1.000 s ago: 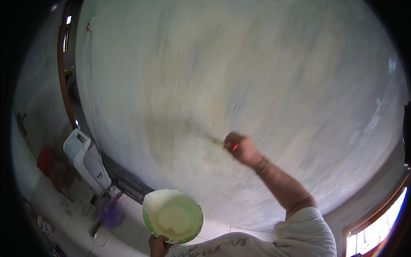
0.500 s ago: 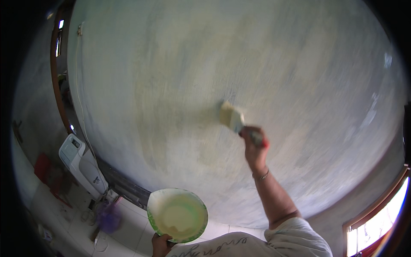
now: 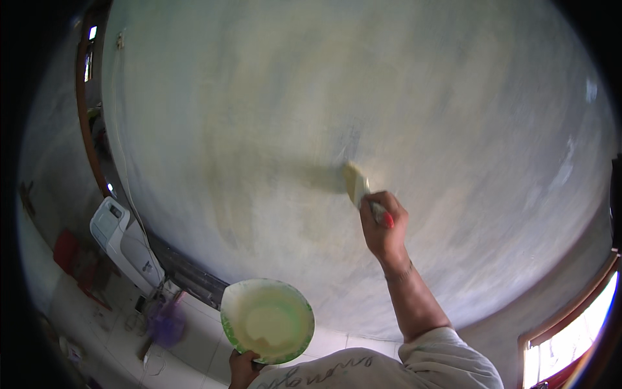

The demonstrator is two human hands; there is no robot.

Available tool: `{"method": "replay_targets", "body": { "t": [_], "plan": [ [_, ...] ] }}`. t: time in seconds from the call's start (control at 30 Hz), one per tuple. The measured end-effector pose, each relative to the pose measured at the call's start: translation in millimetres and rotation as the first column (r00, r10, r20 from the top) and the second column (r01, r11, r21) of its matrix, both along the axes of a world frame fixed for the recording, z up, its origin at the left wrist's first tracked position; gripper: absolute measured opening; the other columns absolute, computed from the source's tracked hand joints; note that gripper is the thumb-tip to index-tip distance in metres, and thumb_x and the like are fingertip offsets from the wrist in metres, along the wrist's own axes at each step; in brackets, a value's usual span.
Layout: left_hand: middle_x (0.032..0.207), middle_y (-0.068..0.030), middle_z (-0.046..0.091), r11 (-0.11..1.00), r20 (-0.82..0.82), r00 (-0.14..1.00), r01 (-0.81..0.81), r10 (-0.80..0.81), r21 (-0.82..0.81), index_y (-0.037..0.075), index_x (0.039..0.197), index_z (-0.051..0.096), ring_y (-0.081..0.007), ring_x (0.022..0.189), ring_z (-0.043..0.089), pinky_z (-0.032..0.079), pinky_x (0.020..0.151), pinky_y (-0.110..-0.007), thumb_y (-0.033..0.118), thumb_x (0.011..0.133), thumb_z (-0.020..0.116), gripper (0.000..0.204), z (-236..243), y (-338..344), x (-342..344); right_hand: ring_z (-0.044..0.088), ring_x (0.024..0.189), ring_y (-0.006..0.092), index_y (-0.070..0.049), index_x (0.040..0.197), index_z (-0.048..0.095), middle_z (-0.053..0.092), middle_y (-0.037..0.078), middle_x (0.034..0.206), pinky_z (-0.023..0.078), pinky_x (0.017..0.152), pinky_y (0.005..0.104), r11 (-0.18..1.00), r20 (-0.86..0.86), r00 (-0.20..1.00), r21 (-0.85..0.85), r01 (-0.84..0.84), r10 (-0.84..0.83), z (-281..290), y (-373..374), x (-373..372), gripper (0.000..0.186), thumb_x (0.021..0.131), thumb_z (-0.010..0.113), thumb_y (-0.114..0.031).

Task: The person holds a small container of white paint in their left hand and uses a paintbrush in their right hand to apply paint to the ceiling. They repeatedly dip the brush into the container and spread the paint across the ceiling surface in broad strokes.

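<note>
My right hand [image 3: 387,223] is closed round the handle of a wide paintbrush [image 3: 356,183], whose red handle end shows below the fist. The pale, paint-loaded bristles meet the wall [image 3: 278,117], which carries streaky cream and grey-blue strokes. A darker patch lies just above the bristle tips. Low in the view, my left hand [image 3: 244,368] grips the rim of a green-and-white bowl [image 3: 228,332]. Cream-coloured paint [image 3: 269,322] covers the bottom of the bowl. The thumb rests over the bowl's near edge, while the other fingers are hidden beneath it.
A white upright appliance [image 3: 126,243] stands by the wall at left, with a cable running up beside it. Near it are a purple plastic bag [image 3: 166,324] and a red chair [image 3: 68,253]. A doorway [image 3: 92,129] is far left; a bright window [image 3: 570,330] is lower right.
The paintbrush and my right hand have shifted slightly, the bristles moving right and a little down along the wall. The brush now appears more edge-on. The bowl has hardly moved.
</note>
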State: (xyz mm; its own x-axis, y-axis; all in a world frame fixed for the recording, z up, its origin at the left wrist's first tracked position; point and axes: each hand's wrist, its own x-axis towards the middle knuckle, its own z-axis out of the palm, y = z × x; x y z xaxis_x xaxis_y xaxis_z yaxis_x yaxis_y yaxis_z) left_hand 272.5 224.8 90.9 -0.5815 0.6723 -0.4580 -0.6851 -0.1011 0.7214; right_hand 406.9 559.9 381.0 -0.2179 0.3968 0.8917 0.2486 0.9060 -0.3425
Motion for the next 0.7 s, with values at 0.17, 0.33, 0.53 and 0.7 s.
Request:
{"method": "replay_targets", "body": {
  "t": [0.17,0.33,0.53,0.7],
  "plan": [
    [0.12,-0.0218,0.06,0.999,0.089,0.995,-0.039,0.036,0.026,-0.007,0.13,0.048,-0.0326,0.107,0.068,0.062,0.09,-0.05,-0.011,0.079,0.052,0.051,22.2,-1.6,8.6,0.072,0.087,0.0284,-0.005,0.096,0.07,0.071,0.013,0.103,0.058,0.076,0.0369,0.88,0.0,1.0,0.474,0.015,-0.017,79.4,-5.9,6.3,0.018,0.083,0.071,0.006],
    [0.122,-0.0218,0.059,0.997,-0.337,0.938,0.078,-0.079,-0.016,-0.006,0.13,0.049,-0.0318,0.108,0.067,0.062,0.09,-0.049,-0.01,0.08,0.053,0.051,-14.0,-3.8,3.4,0.068,0.109,0.0333,-0.006,0.101,0.071,0.068,0.017,0.12,0.058,0.091,0.0416,0.725,0.092,0.966,0.679,0.118,-0.243,121.6,28.3,-12.0,0.022,0.08,0.068,-0.002],
    [0.113,-0.0237,0.06,0.999,0.118,0.992,-0.053,0.054,-0.012,-0.008,0.126,0.045,-0.0413,0.094,0.07,0.066,0.077,-0.055,-0.012,0.077,0.054,0.049,8.4,12.4,2.7,0.066,0.108,0.0335,-0.004,0.094,0.066,0.065,0.019,0.113,0.058,0.092,0.0409,0.798,0.583,0.803,0.539,-0.269,-0.123,-54.0,18.5,-9.0,0.02,0.075,0.072,-0.008],
    [0.117,-0.0229,0.062,1.0,0.113,0.993,-0.017,0.019,-0.016,-0.007,0.13,0.047,-0.0375,0.098,0.07,0.064,0.082,-0.051,-0.011,0.076,0.053,0.054,11.5,12.2,2.8,0.067,0.086,0.03,-0.009,0.081,0.061,0.063,0.011,0.089,0.055,0.073,0.0413,0.915,0.748,0.566,-0.136,-0.38,0.346,-109.0,39.8,-13.2,0.004,0.081,0.065,-0.011]
  ]
}}
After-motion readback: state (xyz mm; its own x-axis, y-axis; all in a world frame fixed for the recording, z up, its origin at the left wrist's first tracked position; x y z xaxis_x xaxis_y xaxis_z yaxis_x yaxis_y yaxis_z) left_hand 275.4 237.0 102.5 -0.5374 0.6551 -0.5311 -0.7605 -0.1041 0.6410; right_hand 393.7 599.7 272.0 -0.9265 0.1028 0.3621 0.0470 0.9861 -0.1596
